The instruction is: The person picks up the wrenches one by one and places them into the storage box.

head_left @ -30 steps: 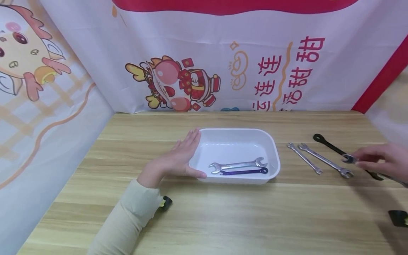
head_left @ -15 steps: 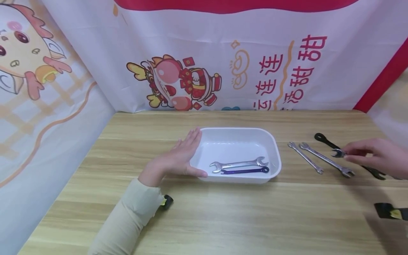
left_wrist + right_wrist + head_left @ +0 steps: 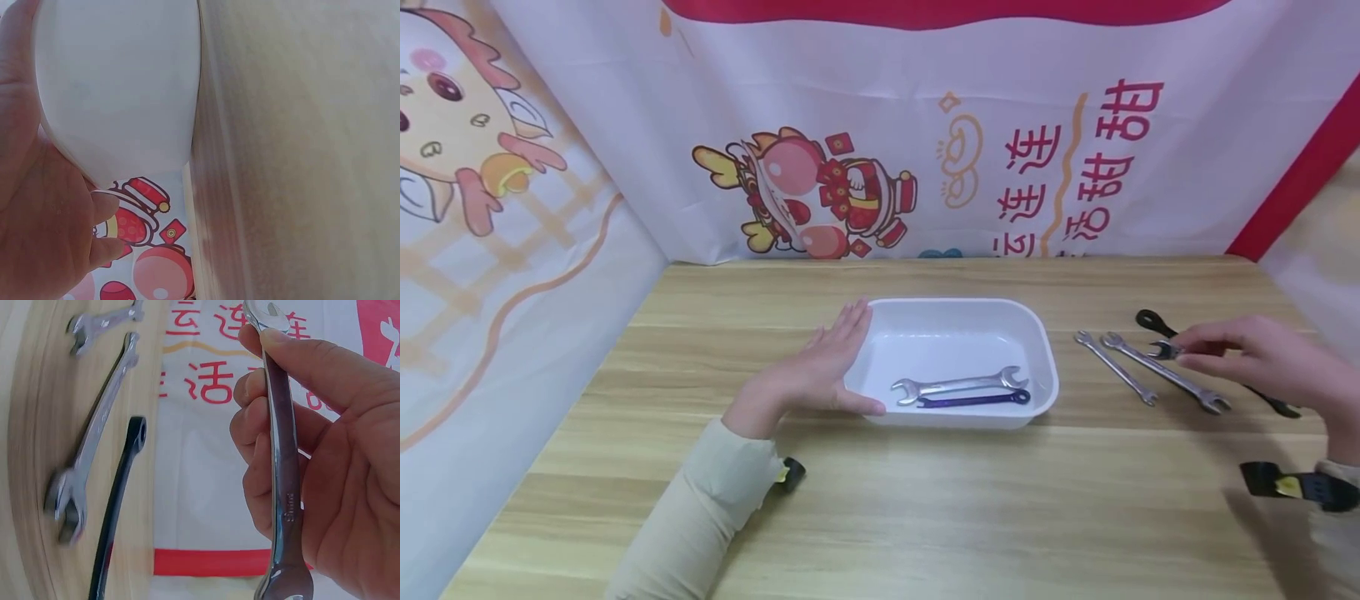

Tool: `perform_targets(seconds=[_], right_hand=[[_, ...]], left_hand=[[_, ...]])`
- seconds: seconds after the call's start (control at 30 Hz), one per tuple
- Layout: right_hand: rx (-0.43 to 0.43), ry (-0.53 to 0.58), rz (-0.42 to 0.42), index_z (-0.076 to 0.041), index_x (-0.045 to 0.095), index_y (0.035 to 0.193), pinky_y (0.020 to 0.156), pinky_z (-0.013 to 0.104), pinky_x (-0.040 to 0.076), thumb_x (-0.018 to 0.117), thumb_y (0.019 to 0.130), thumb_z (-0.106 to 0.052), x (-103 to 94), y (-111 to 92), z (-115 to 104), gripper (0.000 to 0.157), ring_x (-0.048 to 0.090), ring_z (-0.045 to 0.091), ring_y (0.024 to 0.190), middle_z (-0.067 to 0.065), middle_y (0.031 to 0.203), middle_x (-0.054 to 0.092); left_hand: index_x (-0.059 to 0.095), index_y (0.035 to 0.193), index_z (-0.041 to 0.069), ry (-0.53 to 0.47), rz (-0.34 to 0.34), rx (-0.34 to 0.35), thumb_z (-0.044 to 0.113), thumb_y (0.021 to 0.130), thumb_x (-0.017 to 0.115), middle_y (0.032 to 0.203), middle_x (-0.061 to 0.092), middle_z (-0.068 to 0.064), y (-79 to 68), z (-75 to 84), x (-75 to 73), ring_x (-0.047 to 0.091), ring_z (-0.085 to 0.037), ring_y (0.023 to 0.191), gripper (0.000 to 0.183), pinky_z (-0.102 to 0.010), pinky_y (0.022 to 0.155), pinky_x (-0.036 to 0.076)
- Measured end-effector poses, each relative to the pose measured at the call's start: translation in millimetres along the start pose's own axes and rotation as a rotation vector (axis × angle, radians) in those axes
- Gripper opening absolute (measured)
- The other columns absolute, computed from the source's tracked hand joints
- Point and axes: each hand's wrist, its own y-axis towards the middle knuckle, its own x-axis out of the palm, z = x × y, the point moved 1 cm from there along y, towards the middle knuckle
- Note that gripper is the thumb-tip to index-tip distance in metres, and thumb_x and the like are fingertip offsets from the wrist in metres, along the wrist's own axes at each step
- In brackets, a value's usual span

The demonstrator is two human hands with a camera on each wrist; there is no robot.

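Observation:
My left hand (image 3: 816,375) rests against the left end of a white plastic tray (image 3: 955,423), its fingers straight along the rim and thumb at the front corner. In the left wrist view the palm lies beside the tray's outer wall (image 3: 119,87). Inside the tray lie a silver open-end wrench (image 3: 958,387) and a dark purple-black wrench (image 3: 973,402). At the right my right hand (image 3: 1262,358) holds a shiny silver wrench (image 3: 284,456) above the table, thumb and fingers curled round its shaft. One open jaw end pokes out past the fingertips.
Two silver wrenches, a small one (image 3: 1116,368) and a longer one (image 3: 1165,372), lie on the wooden table (image 3: 925,508) right of the tray. A black wrench (image 3: 1150,321) lies partly hidden under the right hand. A printed cloth (image 3: 865,75) hangs behind the table.
My right hand has moved left with the silver wrench, over the black wrench and closer to the tray. The left hand and the tray have stayed in place.

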Motion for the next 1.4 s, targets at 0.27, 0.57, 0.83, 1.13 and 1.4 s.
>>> perform_targets(seconds=[0.27,0.57,0.83,1.13,1.4], right_hand=[[-0.120,0.021,0.084,-0.009,0.076,0.109,0.064,0.019,0.050,0.073,0.090,-0.015,4.4,7.6,-13.7,0.020,0.052,-0.003,0.074,0.000,0.094,0.072],[-0.256,0.062,0.148,-0.016,0.078,0.099,0.059,0.020,0.045,0.078,0.082,-0.005,7.3,13.9,-24.5,0.020,0.048,-0.001,0.068,-0.011,0.081,0.066],[-0.193,0.131,0.052,-0.012,0.078,0.106,0.058,0.022,0.045,0.076,0.087,-0.010,7.7,21.1,-37.7,0.020,0.050,0.006,0.070,-0.001,0.087,0.069],[-0.218,0.133,0.034,-0.017,0.078,0.106,0.072,0.019,0.054,0.075,0.088,-0.015,9.0,26.7,-53.5,0.018,0.060,-0.001,0.082,0.001,0.105,0.075],[-0.227,0.151,0.002,-0.017,0.077,0.111,0.078,0.019,0.054,0.073,0.091,-0.019,10.1,35.0,-70.0,0.021,0.062,0.001,0.090,0.002,0.109,0.075]], left_hand=[[-0.013,0.159,0.017,0.011,0.009,0.006,0.071,0.072,0.073,0.168,-0.018,0.001,1.7,-2.1,0.6,-0.017,-0.018,0.155,0.133,-0.055,0.124,0.002],[-0.013,0.159,0.017,0.008,0.010,0.002,0.068,0.073,0.074,0.168,-0.018,0.001,1.2,-1.3,-0.2,-0.017,-0.018,0.155,0.133,-0.055,0.124,0.001],[-0.014,0.159,0.020,-0.002,0.007,-0.003,0.069,0.072,0.075,0.167,-0.019,0.005,-0.8,-0.8,-0.5,-0.018,-0.017,0.155,0.134,-0.054,0.125,0.000],[-0.016,0.158,0.022,-0.010,-0.001,-0.007,0.074,0.068,0.073,0.167,-0.020,0.006,1.1,-2.8,1.2,-0.019,-0.015,0.154,0.137,-0.054,0.125,-0.001],[-0.014,0.159,0.020,0.009,0.001,-0.007,0.070,0.072,0.074,0.167,-0.019,0.004,0.6,-2.2,1.0,-0.019,-0.014,0.154,0.134,-0.053,0.125,0.000]])
